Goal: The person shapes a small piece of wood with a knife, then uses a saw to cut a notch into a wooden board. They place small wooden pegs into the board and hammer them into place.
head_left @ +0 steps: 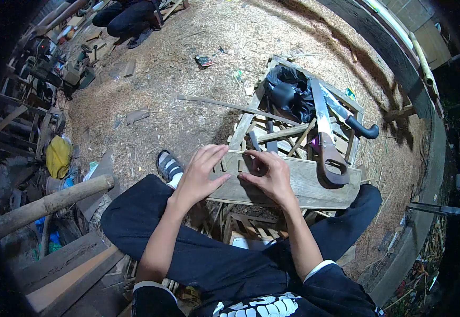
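I sit with my legs around a wooden crate (251,113) full of sticks. A broad plank (304,185) lies across its near side. My left hand (201,174) rests on the plank's left end, fingers spread and pointing toward the middle. My right hand (267,171) is curled over the plank, fingertips pinching at something small I cannot make out. A hand saw (327,142) lies on the crate, its brown handle on the plank to the right of my right hand. A black bag (290,92) sits in the crate's far end.
A machete with a black handle (354,119) lies by the saw. A long thin stick (224,104) crosses the crate's left edge. A thick log (50,203) and boards lie at my left. Another person (127,18) squats far off. A curved wall (415,105) bounds the right.
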A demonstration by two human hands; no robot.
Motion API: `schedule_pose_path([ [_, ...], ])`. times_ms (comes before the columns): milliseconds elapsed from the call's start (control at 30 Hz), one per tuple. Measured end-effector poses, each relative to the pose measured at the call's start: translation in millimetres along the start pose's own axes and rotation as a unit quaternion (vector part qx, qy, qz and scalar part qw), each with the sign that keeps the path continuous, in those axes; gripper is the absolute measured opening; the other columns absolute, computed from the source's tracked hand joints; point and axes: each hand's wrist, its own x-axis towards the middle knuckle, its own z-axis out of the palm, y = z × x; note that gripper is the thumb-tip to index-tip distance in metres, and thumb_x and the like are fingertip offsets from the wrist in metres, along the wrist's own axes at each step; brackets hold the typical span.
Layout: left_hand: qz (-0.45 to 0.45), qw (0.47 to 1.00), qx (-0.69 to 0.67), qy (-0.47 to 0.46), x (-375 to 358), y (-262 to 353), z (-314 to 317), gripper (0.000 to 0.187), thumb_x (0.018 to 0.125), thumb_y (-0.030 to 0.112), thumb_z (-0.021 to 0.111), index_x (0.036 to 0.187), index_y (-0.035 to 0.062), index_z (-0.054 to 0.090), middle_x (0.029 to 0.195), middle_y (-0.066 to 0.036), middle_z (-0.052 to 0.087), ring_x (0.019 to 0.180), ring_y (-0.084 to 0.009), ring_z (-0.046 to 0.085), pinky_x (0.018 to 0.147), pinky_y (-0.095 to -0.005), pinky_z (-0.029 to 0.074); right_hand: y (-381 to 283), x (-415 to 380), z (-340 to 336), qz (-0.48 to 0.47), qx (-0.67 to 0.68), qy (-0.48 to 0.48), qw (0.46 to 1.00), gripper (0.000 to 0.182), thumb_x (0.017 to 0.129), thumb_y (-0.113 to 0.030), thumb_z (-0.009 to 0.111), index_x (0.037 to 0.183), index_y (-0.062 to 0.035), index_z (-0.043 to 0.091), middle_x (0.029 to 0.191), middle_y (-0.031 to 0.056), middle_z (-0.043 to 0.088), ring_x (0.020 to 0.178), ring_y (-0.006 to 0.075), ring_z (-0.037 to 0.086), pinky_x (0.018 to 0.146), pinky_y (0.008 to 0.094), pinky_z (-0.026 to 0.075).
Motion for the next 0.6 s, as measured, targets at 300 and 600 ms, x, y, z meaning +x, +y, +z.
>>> schedule_pose_path([
  [300,0.025,0.999,0.013,0.022,0,2,11,0.06,0.081,0.018,0.087,0.137,0.0058,0.068,0.146,-0.013,0.062,0.139,-0.0338,0.053,0.118,-0.0482,0.041,0,2,0,-0.024,-0.038,-0.008,0.999,0.044,0.076,-0.03,0.091,0.116,-0.0169,0.081,0.092,0.0054,0.072,0.087,0.0277,0.066,0.076,0.0425,0.054],
  [600,0.02,1.0,0.02,0.013,-1,2,13,0.059,0.081,0.018,0.086,0.136,0.0061,0.069,0.145,-0.012,0.062,0.138,-0.0324,0.053,0.116,-0.0473,0.041,1,1,6,-0.025,-0.059,-0.002,0.998,0.034,0.079,-0.031,0.089,0.111,-0.0202,0.083,0.086,0.004,0.069,0.084,0.0261,0.064,0.075,0.0411,0.052],
])
